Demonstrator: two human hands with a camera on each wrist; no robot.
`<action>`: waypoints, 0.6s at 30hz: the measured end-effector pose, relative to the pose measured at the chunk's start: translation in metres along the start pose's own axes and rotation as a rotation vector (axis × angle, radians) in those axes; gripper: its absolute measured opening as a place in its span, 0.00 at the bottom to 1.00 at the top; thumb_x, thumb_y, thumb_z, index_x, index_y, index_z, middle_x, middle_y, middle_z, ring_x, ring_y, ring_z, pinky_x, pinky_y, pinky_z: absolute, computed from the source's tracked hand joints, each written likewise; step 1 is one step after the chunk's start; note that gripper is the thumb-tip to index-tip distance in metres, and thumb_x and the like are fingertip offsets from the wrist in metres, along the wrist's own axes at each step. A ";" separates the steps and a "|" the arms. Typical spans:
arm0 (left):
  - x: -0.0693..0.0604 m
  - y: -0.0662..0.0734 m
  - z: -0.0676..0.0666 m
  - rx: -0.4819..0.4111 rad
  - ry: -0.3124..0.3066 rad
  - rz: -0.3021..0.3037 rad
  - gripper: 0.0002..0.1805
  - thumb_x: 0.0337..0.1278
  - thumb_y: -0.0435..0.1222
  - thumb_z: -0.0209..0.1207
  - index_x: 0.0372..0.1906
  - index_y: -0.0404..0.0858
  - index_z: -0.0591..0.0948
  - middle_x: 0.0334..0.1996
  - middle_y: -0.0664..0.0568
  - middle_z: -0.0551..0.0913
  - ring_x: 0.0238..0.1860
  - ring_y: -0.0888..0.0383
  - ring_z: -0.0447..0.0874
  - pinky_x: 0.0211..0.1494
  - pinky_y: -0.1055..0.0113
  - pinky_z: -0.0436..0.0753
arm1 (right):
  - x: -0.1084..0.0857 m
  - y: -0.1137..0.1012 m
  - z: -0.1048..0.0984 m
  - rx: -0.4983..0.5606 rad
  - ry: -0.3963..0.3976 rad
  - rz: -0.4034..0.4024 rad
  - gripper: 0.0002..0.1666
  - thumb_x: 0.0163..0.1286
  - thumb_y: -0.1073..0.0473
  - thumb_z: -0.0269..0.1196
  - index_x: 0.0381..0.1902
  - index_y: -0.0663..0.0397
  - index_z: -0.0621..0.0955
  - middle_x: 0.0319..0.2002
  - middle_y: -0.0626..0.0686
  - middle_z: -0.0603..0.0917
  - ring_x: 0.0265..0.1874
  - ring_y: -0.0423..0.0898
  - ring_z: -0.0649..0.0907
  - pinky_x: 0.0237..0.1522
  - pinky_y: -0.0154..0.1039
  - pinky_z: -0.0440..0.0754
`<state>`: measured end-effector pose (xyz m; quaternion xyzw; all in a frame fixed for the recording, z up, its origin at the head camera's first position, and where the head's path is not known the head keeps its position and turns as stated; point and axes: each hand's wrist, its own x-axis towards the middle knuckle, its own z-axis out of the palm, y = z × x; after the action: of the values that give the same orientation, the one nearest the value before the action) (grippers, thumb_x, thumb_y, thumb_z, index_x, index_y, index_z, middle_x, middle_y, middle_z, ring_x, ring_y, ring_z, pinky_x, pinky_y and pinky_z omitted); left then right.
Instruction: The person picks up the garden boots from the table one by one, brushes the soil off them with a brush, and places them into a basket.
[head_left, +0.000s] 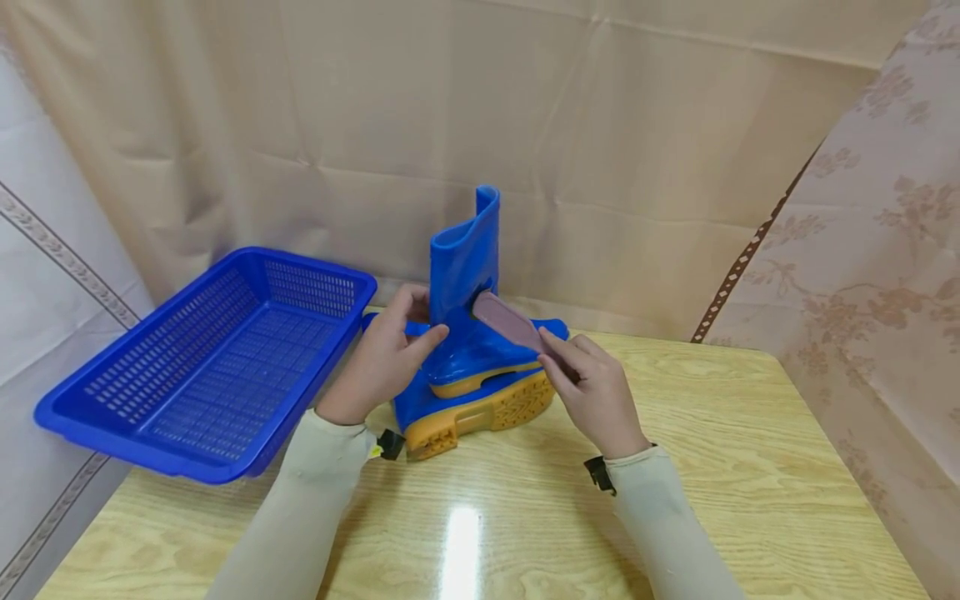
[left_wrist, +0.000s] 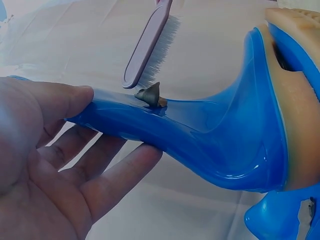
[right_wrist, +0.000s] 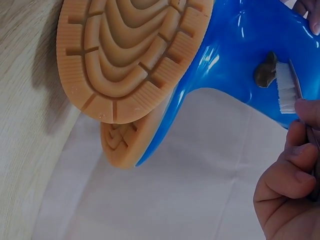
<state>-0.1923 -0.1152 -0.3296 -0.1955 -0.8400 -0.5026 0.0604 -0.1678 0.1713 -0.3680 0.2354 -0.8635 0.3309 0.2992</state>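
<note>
- Boot [head_left: 456, 292], blue, yellow sole: shaft upright, toe to the right, set over second boot [head_left: 487, 417], which lies on its side, sole toward the person.
- Dark smear [right_wrist: 265, 72] on the shaft; brush [head_left: 510, 323] bristles at its edge, touching or just beside.
- Left hand [head_left: 382, 358]: on shaft's left, thumb one side, fingers the other, holding it. Nearer hand.
- Right hand [head_left: 597, 396]: pinches brush handle, off the boot; brush slants up-left from it to shaft.
- Blue basket [head_left: 240, 367] left of the boots, wood-look table [head_left: 712, 433] underneath.
- Hard to see: smear mostly behind brush in head view; second boot's upper largely covered; handle end hidden in right hand; bristle pressure, can't tell.
</note>
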 end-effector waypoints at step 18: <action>0.000 0.000 0.000 -0.006 0.016 -0.008 0.21 0.76 0.39 0.58 0.66 0.41 0.69 0.54 0.47 0.80 0.56 0.50 0.79 0.57 0.50 0.82 | 0.000 0.004 -0.002 -0.034 0.000 0.033 0.21 0.70 0.64 0.70 0.60 0.53 0.86 0.26 0.46 0.76 0.20 0.38 0.69 0.19 0.30 0.67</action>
<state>-0.1924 -0.1150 -0.3291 -0.1883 -0.8386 -0.5070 0.0646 -0.1694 0.1750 -0.3682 0.2160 -0.8728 0.3210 0.2976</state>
